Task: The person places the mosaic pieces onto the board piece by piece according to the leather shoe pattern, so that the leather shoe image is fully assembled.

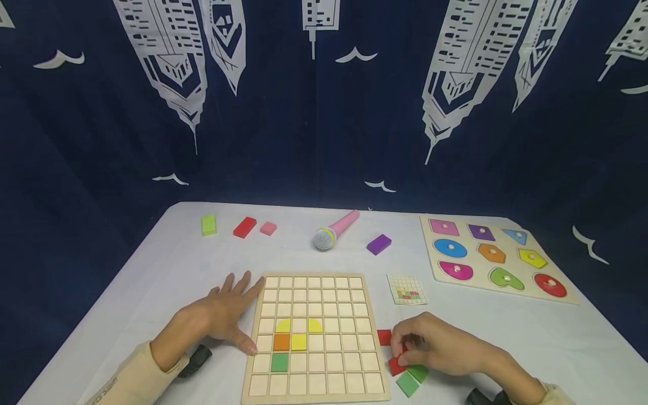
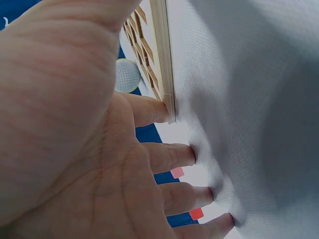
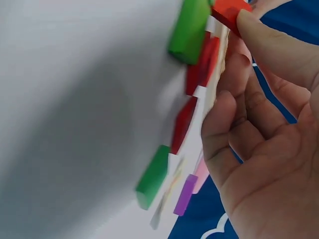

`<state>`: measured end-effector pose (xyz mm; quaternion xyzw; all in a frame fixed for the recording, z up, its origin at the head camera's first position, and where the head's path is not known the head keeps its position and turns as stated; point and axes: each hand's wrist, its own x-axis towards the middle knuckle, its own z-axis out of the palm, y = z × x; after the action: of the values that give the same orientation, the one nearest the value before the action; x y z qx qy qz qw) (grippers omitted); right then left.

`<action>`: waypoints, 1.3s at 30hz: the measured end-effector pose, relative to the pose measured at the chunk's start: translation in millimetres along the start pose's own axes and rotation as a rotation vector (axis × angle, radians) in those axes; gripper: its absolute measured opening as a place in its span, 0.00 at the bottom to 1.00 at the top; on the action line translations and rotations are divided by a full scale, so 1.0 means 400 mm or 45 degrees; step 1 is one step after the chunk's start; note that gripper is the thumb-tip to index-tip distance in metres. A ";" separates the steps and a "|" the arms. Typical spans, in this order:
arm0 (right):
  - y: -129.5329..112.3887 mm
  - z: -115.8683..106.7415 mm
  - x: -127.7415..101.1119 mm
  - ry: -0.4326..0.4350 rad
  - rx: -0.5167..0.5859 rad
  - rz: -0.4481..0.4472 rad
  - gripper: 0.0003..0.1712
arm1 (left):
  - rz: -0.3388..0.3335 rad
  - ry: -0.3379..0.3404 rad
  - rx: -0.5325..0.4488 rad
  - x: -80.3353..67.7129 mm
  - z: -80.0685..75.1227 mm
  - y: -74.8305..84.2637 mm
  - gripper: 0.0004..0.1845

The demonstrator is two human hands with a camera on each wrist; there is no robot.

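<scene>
Nearest me, 2 flat green pieces (image 1: 407,385) lie beside the pale wooden grid board (image 1: 334,360). Just past those, my right hand (image 1: 437,346) is pinching a small red tile (image 3: 229,13), just off the board's right edge, with another flat red piece (image 1: 384,337) right there too. My left hand (image 1: 223,312) has its fingers spread, thumb and index touching the board's left side. On the grid: 1 green square (image 1: 279,363), 1 orange square (image 1: 281,342), 1 yellow square (image 1: 298,342) and 2 round-edged yellow pieces (image 1: 315,325). Beyond: a small grid-printed card (image 1: 407,289), a 9-shape puzzle board (image 1: 481,269), a purple block (image 1: 379,244) and a pink toy microphone (image 1: 345,223).
</scene>
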<state>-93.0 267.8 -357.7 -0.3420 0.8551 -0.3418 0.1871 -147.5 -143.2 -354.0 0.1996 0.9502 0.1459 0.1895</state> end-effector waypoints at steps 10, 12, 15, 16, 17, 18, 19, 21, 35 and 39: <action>-0.041 -0.014 0.045 0.004 -0.006 -0.050 0.04 | 0.002 0.001 0.015 0.001 -0.005 0.000 0.74; -0.052 -0.009 0.063 0.016 -0.008 -0.055 0.04 | -0.004 0.002 0.022 0.001 -0.007 0.000 0.74; -0.070 0.001 0.094 0.035 -0.028 -0.059 0.04 | -0.009 0.009 0.026 0.003 -0.009 0.001 0.74; -0.076 0.006 0.104 0.041 -0.039 -0.063 0.05 | -0.008 0.011 0.025 0.004 -0.009 0.001 0.74; -0.081 0.010 0.115 0.046 -0.053 -0.069 0.05 | -0.006 0.009 0.020 0.004 -0.009 0.001 0.74; -0.087 0.015 0.125 0.048 -0.064 -0.078 0.05 | -0.004 0.007 0.017 0.004 -0.009 0.002 0.74; -0.092 0.021 0.135 0.048 -0.075 -0.093 0.05 | 0.001 0.003 0.015 0.003 -0.008 0.002 0.74; -0.102 0.032 0.155 0.043 -0.085 -0.116 0.06 | 0.007 -0.005 0.011 0.002 -0.007 0.003 0.74; -0.161 0.104 0.260 0.096 -0.129 -0.157 0.07 | 0.014 -0.013 0.025 0.002 -0.003 0.000 0.73; -0.171 0.110 0.272 0.105 -0.135 -0.132 0.08 | 0.015 -0.010 0.031 0.002 -0.003 0.000 0.73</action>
<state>-112.9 133.8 -348.8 -0.3808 0.8602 -0.3189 0.1153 -148.9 -142.9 -353.1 0.2081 0.9500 0.1346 0.1899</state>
